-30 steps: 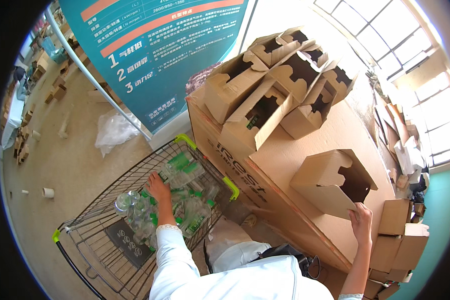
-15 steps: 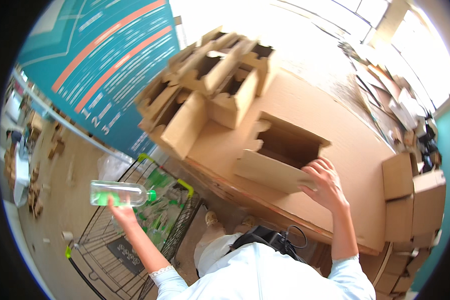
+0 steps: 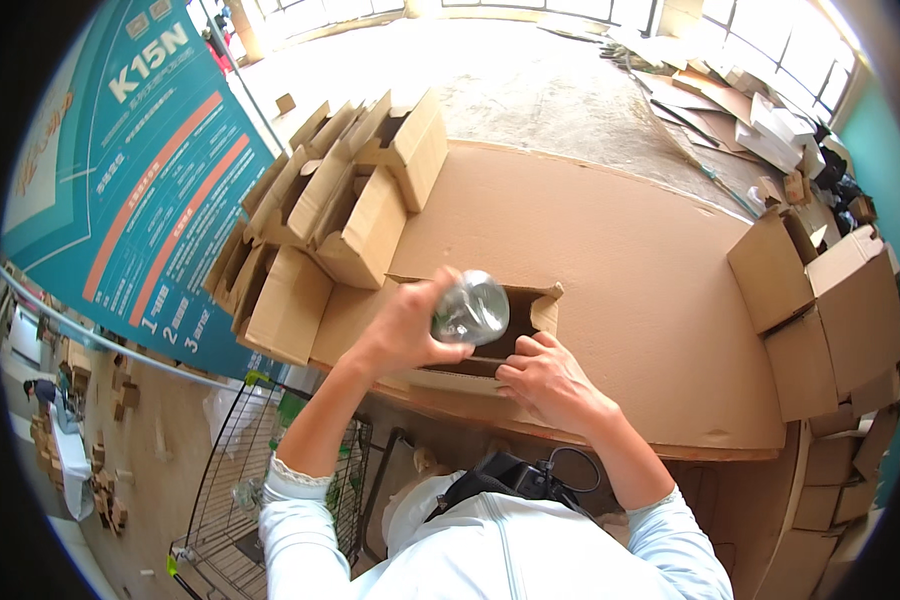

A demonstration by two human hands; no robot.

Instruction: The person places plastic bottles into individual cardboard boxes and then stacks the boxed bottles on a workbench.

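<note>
A clear plastic bottle (image 3: 473,309) is gripped in my left hand (image 3: 407,325), its base facing up toward me, above the opening of a cardboard box (image 3: 444,382). Its green cap does not show now; the lower end of the bottle is out of sight. The box stands open at the near edge of the cardboard-topped table (image 3: 610,260). At the box's near right side, my right hand (image 3: 550,380) pinches the upper edge of the near wall between thumb and fingers.
Several open cardboard boxes (image 3: 288,300) cluster at the table's left. A wire cart (image 3: 220,500) with bottles stands below left, before a teal banner (image 3: 160,200). Stacked cartons (image 3: 820,320) are at the right; flattened cardboard (image 3: 710,100) lies on the floor behind.
My left hand has carried the bottle from over the cart to above the box, turning it from sideways to base-up. My right hand still holds the box's edge. The view has shifted.
</note>
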